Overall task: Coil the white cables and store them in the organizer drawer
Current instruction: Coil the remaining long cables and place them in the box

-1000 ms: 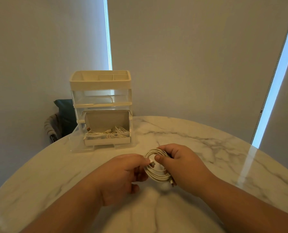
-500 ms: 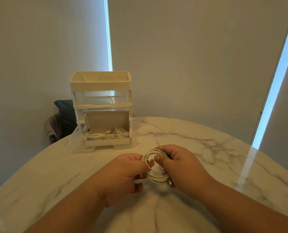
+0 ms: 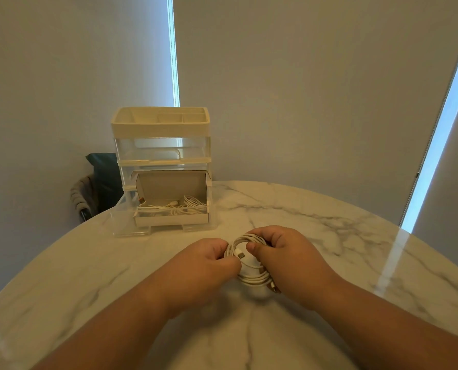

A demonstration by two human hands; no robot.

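A coiled white cable [image 3: 251,276] sits between both hands just above the marble table. My left hand [image 3: 206,271] pinches the coil's left side, and my right hand [image 3: 289,260] grips its right side with the thumb by a plug end. Behind them stands a clear and cream organizer [image 3: 162,166]. Its bottom drawer [image 3: 171,218] is pulled out and holds several loose white cables [image 3: 179,206] in front of an upright cardboard flap.
The round marble table [image 3: 329,236] curves away at left and right edges. A dark cushion on a chair [image 3: 102,177] shows behind the organizer at left. Blinds hang behind, with bright window strips at the middle and right.
Both hands have moved slightly away from me toward the organizer with the coil, and the left fingers have closed tighter on the coil's left side.
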